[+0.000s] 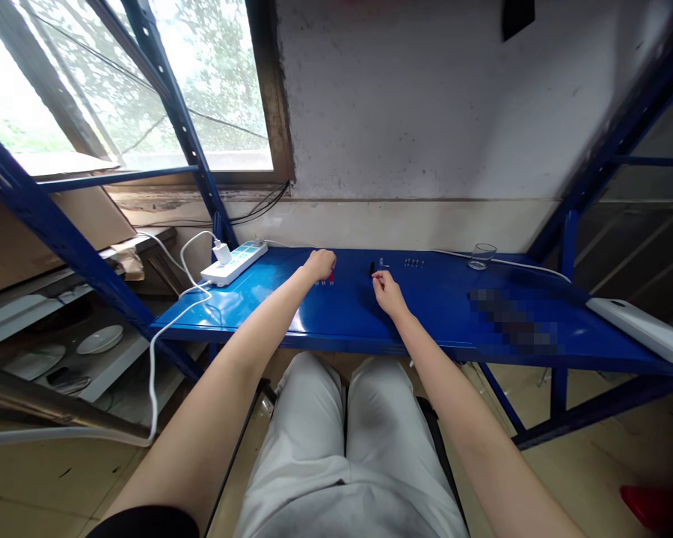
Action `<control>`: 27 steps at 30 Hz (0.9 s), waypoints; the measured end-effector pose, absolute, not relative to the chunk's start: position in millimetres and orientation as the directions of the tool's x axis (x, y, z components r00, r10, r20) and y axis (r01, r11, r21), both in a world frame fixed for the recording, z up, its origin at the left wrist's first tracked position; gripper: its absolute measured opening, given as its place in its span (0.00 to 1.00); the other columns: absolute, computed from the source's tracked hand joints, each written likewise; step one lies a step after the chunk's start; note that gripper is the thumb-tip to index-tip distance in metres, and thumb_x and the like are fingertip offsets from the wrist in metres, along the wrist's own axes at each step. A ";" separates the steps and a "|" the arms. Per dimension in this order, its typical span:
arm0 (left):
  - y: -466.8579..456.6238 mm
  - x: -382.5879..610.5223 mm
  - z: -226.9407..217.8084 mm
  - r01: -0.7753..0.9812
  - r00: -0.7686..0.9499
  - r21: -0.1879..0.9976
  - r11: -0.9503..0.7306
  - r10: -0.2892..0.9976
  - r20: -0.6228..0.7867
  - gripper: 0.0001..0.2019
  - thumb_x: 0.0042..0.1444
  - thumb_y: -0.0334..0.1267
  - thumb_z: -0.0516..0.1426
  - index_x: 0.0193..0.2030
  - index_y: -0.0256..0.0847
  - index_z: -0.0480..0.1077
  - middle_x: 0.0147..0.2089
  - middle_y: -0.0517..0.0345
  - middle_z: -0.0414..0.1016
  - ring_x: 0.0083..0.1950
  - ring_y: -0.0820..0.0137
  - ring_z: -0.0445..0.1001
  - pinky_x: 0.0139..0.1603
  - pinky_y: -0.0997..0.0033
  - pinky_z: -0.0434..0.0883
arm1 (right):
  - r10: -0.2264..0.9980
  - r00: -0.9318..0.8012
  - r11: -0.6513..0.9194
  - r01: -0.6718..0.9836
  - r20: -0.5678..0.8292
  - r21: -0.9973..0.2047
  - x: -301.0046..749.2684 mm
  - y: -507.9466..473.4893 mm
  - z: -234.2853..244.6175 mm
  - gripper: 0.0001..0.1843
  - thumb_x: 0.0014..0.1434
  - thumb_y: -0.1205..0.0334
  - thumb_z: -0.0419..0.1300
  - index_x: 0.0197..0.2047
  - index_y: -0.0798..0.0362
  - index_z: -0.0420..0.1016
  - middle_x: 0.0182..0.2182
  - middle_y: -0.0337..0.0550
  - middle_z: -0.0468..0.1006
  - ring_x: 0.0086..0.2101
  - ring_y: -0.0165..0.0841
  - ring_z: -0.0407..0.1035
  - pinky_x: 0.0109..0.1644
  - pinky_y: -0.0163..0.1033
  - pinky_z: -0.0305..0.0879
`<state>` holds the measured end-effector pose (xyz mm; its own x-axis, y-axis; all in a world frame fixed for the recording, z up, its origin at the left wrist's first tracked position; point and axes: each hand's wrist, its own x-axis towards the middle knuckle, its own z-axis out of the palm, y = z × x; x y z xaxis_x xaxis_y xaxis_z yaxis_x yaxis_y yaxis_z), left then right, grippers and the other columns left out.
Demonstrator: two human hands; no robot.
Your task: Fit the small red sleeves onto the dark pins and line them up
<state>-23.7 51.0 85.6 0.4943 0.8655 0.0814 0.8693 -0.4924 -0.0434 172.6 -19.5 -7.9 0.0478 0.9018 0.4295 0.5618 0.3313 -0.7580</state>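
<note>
My left hand (320, 264) rests on the blue shelf (437, 314), its fingers curled over a small red part (330, 278) with tiny pieces beside it. My right hand (388, 290) lies a short way to the right, fingers pinched together near a small black piece (372, 267). What the pinch holds is too small to name. A row of small metal parts (413, 262) sits just beyond the right hand, near the wall.
A white power strip (234, 262) with a plugged charger and white cable lies at the shelf's left end. A small glass cup (481, 255) stands at the back right. A white flat device (644, 329) lies far right. Blue rack posts frame both sides.
</note>
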 end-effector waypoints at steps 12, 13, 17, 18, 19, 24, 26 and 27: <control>47.6 -26.7 84.7 0.879 0.475 -0.024 -0.476 0.870 0.129 0.14 0.43 0.22 0.55 0.36 0.37 0.74 0.35 0.51 0.77 0.41 0.65 0.74 0.40 0.73 0.67 | 0.906 0.046 0.324 0.561 0.420 -0.762 172.2 -20.7 -7.4 0.17 0.60 0.49 0.43 0.42 0.51 0.62 0.25 0.40 0.69 0.23 0.31 0.62 0.27 0.35 0.54; 48.1 -26.6 84.3 0.878 0.477 -0.023 -0.479 0.869 0.132 0.14 0.43 0.22 0.55 0.36 0.37 0.74 0.36 0.50 0.77 0.42 0.65 0.74 0.41 0.73 0.67 | 0.906 0.046 0.325 0.562 0.420 -0.761 172.2 -20.7 -7.5 0.17 0.60 0.48 0.43 0.42 0.51 0.62 0.25 0.40 0.69 0.23 0.31 0.62 0.27 0.35 0.54; 50.7 -25.8 82.3 0.876 0.480 -0.022 -0.482 0.866 0.142 0.13 0.43 0.22 0.56 0.36 0.37 0.74 0.40 0.49 0.77 0.44 0.64 0.73 0.42 0.72 0.66 | 0.902 0.044 0.333 0.562 0.430 -0.757 172.7 -19.4 -9.1 0.16 0.60 0.49 0.43 0.42 0.51 0.63 0.26 0.40 0.69 0.23 0.31 0.62 0.28 0.35 0.55; 51.5 -25.7 81.7 0.875 0.481 -0.022 -0.483 0.865 0.143 0.13 0.43 0.22 0.56 0.36 0.37 0.74 0.41 0.49 0.76 0.44 0.64 0.73 0.42 0.72 0.66 | 0.899 0.046 0.338 0.561 0.436 -0.755 172.9 -18.9 -9.8 0.16 0.61 0.50 0.43 0.42 0.51 0.63 0.25 0.40 0.69 0.24 0.31 0.62 0.28 0.36 0.55; 52.1 -25.7 81.1 0.875 0.482 -0.020 -0.484 0.864 0.143 0.13 0.43 0.23 0.56 0.36 0.37 0.74 0.41 0.49 0.76 0.44 0.64 0.73 0.42 0.72 0.66 | 0.894 0.051 0.344 0.560 0.445 -0.754 173.0 -18.4 -10.4 0.16 0.61 0.51 0.43 0.42 0.51 0.63 0.25 0.40 0.68 0.24 0.31 0.62 0.29 0.36 0.55; 54.0 -26.4 79.9 0.877 0.478 -0.009 -0.481 0.867 0.139 0.12 0.44 0.24 0.56 0.36 0.38 0.74 0.40 0.51 0.76 0.44 0.66 0.73 0.42 0.74 0.66 | 0.874 0.084 0.360 0.551 0.479 -0.753 172.5 -19.0 -10.7 0.14 0.61 0.53 0.43 0.41 0.51 0.64 0.25 0.40 0.68 0.25 0.32 0.63 0.30 0.36 0.56; 54.1 -26.4 79.7 0.876 0.478 0.005 -0.483 0.868 0.138 0.12 0.44 0.24 0.57 0.36 0.38 0.74 0.40 0.50 0.76 0.44 0.66 0.73 0.43 0.74 0.66 | 0.873 0.089 0.359 0.550 0.480 -0.754 172.1 -20.8 -9.1 0.14 0.61 0.53 0.43 0.41 0.51 0.64 0.25 0.40 0.68 0.24 0.31 0.62 0.29 0.35 0.55; 54.2 -26.3 79.6 0.875 0.478 0.018 -0.485 0.868 0.138 0.12 0.44 0.25 0.57 0.36 0.38 0.74 0.40 0.50 0.76 0.44 0.65 0.73 0.44 0.73 0.66 | 0.871 0.091 0.360 0.549 0.482 -0.754 172.0 -21.8 -8.1 0.15 0.61 0.53 0.43 0.41 0.51 0.64 0.24 0.40 0.68 0.23 0.31 0.62 0.29 0.35 0.55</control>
